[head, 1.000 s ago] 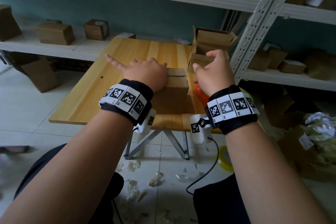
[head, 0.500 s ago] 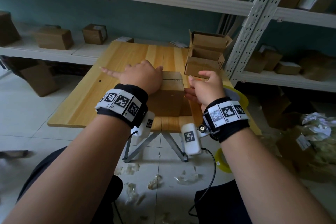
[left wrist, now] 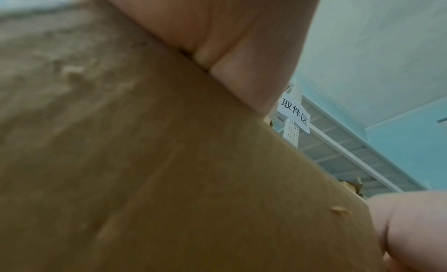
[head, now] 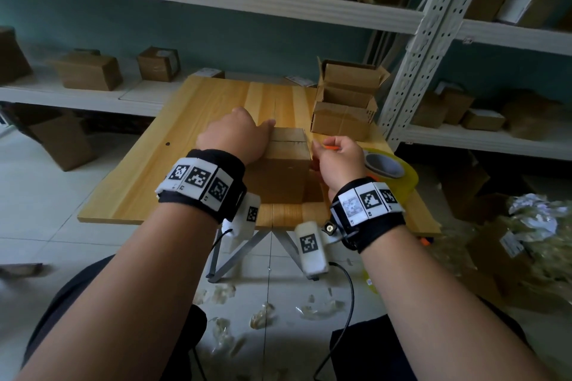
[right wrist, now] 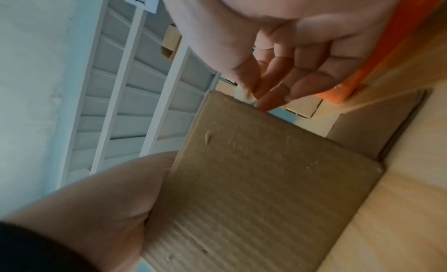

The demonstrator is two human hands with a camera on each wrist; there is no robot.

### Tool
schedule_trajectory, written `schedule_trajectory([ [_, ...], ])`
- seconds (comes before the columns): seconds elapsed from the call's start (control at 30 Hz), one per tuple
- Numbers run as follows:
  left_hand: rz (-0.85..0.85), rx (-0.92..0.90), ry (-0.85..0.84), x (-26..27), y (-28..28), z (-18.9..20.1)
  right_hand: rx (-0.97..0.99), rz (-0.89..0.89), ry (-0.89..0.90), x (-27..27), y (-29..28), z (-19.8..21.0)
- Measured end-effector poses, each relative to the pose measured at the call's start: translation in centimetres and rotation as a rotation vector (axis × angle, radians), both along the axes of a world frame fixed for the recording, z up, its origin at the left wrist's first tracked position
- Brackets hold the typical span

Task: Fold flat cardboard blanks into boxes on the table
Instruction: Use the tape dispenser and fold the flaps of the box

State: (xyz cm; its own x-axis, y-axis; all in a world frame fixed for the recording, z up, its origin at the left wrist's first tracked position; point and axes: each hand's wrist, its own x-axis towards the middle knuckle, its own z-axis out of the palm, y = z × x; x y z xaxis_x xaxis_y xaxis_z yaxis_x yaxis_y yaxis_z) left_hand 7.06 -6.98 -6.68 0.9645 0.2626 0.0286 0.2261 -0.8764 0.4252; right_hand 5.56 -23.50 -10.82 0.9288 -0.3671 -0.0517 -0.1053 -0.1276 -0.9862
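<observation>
A: Why is the left hand flat on the box?

B: To pin its closed flaps; fingers straight, pressing. The box sits near the counter front edge.

A: And the right hand?

B: Its fingers pinch something thin by the box's right edge, probably tape from the roll beside it. Open counter lies left; finished boxes crowd the far right.

bare table left of box, stacked boxes behind right, tape roll right
</observation>
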Motion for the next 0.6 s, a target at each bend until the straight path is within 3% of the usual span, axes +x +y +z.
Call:
schedule_trajectory([
  [0.17, -0.046, -0.086, -0.043, 0.1, 0.5, 0.1, 0.059, 0.024, 0.063, 0.2, 0.1, 0.1],
  [0.6, -0.111, -0.518, -0.086, -0.8, 2.8, -0.1, 0.278, 0.054, 0.140, 0.8, 0.5, 0.5],
])
